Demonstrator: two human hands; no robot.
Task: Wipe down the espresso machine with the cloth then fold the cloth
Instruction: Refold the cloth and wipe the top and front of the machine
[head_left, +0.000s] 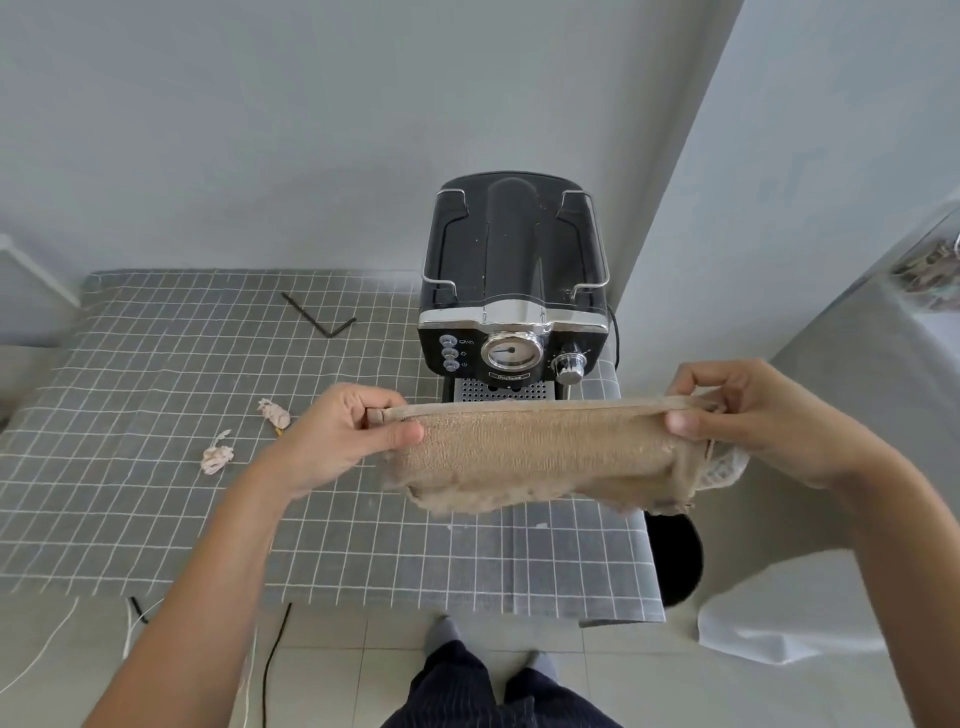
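Dark pinstriped trousers (467, 691) stood at the bottom centre of the frame, over the tiled floor. Above them, both hands pinched a tan cloth (535, 457) stretched taut between them at mid-frame: the left hand (337, 436) clamped its left corner, the right hand (758, 415) its right corner, while the cloth's lower edge sagged over the grid-patterned surface (156, 415). Just behind the cloth, the black espresso machine (511, 280) sat upright against the wall. Two crumpled scraps (218, 457) and a black hex key (317, 314) lay left of centre.
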